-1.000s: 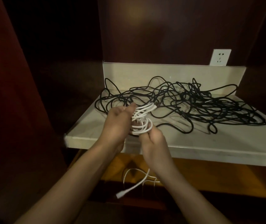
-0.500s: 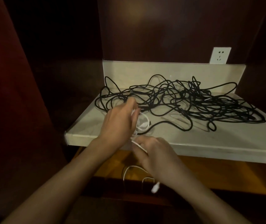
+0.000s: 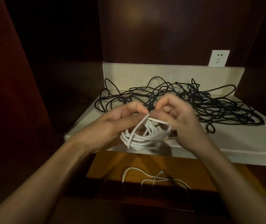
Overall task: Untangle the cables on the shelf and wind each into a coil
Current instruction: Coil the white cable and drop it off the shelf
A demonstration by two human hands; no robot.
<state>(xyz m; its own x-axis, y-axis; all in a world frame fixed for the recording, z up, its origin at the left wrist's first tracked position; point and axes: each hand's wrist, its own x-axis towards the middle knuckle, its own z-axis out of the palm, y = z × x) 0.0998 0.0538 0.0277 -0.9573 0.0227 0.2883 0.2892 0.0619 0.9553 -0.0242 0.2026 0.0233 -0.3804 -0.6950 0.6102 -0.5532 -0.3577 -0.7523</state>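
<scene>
Half a second ago the right hand (image 3: 180, 117) sits low at the shelf's (image 3: 235, 143) front edge with a white strand trailing down; now it is raised level with the left hand (image 3: 112, 125), fingertips almost meeting over the white cable (image 3: 142, 137); that cable, earlier mostly hidden behind the left hand, now shows as a gathered coil between both hands, one strand crossing over its top; the dangling white plug is gone from below.
</scene>
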